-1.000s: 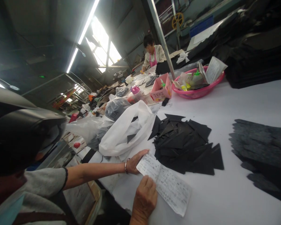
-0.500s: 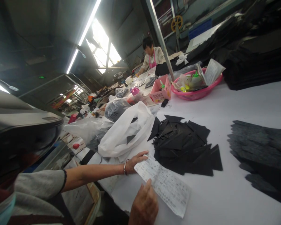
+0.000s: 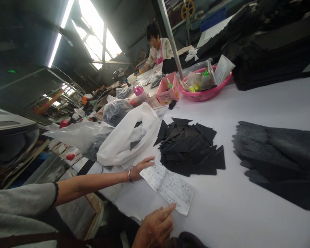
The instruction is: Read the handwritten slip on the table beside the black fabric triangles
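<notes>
on white table [image 3: 260,213]: handwritten slip [image 3: 167,185], black triangles [image 3: 189,146]; dim workshop beyond.

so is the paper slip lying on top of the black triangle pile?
No, the paper slip lies flat on the white table just beside the black triangle pile.

Single head-worn camera — looks forward and down across the white table [image 3: 248,213] from its near edge, tilted. Close on the paper slip [image 3: 167,184] and both hands; far end with a seated co-worker [image 3: 157,51] small, distant.
</notes>
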Demonstrator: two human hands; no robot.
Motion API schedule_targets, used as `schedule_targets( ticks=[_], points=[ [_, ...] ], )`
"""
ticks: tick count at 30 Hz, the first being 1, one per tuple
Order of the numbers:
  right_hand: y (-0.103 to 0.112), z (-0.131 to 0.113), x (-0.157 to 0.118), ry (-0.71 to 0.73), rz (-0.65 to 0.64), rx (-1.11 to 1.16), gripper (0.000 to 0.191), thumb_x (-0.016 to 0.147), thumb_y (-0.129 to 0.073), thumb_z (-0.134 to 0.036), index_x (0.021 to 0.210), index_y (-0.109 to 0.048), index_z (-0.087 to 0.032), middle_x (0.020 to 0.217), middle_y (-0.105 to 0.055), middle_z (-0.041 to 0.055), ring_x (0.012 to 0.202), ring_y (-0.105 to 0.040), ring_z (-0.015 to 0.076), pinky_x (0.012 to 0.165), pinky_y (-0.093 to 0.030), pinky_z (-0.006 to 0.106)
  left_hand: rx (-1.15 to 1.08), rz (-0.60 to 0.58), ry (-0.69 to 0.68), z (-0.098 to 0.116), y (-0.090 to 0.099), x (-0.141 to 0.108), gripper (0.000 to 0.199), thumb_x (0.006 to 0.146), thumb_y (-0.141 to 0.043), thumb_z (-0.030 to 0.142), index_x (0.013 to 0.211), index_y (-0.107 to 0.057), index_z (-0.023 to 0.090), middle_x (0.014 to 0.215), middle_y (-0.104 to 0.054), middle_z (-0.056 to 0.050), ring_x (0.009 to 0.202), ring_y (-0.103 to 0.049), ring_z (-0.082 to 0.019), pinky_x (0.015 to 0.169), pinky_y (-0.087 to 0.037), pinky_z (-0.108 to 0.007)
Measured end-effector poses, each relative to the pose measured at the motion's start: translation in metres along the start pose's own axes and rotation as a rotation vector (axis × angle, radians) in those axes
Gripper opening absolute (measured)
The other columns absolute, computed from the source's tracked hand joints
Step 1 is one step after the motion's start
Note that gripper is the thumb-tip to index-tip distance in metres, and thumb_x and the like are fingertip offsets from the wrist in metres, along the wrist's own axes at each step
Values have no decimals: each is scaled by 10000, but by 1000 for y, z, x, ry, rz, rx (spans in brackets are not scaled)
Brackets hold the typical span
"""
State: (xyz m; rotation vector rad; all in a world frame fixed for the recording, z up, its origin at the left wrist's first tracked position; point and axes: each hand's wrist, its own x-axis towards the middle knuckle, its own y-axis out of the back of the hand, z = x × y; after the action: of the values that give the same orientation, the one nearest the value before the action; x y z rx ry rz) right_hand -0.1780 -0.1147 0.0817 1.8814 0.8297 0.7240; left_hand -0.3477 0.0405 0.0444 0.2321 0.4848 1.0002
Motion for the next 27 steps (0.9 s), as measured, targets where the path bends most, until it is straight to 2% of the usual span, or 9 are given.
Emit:
schedule_targets(
  ticks=[3,6,9,13,19,22,27],
  points=[
    [0,4,-7,-12,-24,44,380,970,-375,-191,1168,-693,-131,745,-605,108,614,-590,170,536,-455,287,117,104,-55,3,1,-4,438,783,-651,376,1199,-588,254,1398,-436,-131,1250,-518,-271,771,-492,-488],
    [-2,9,-10,-37,-58,152,432,990,-334,-248,987,-763,-198,740,-622,102,594,-608,143,512,-412,289,176,148,-86,1,1,-5,421,782,-634,395,1169,-607,230,1371,-472,-126,1195,-554,-282,762,-498,-521],
    [-2,11,-8,-74,-55,247,555,997,-207,-258,1005,-760,-212,683,-615,92,544,-599,121,476,-365,277,201,176,-104,-2,-2,-4,403,800,-596,400,1159,-623,220,1336,-505,-121,1134,-588,-278,749,-509,-525],
    [2,10,-4,-66,-100,213,520,984,-219,-201,1128,-717,-159,735,-630,118,583,-604,138,495,-389,283,212,188,-118,-4,-5,-4,391,833,-546,396,1157,-634,196,1270,-539,-130,1093,-609,-265,705,-526,-482],
    [3,12,-1,-45,-106,206,588,989,-168,-248,1027,-755,-224,699,-618,98,559,-601,88,474,-351,252,216,182,-102,-4,-5,-4,431,838,-527,409,1185,-622,173,1352,-484,-149,1100,-595,-255,718,-520,-504],
    [4,13,-1,-31,-124,186,614,984,-137,-240,1040,-748,-205,665,-610,88,534,-593,84,459,-326,255,219,180,-94,-3,-4,-5,445,815,-552,412,1175,-627,162,1335,-493,-156,1093,-607,-247,728,-516,-495],
    [7,5,-7,127,-123,42,595,967,-146,-165,1070,-731,-158,751,-644,98,568,-588,67,470,-321,232,196,163,-72,0,-3,-3,444,813,-560,460,1127,-650,159,1219,-562,-136,1030,-638,-232,687,-523,-462]
  ],
)
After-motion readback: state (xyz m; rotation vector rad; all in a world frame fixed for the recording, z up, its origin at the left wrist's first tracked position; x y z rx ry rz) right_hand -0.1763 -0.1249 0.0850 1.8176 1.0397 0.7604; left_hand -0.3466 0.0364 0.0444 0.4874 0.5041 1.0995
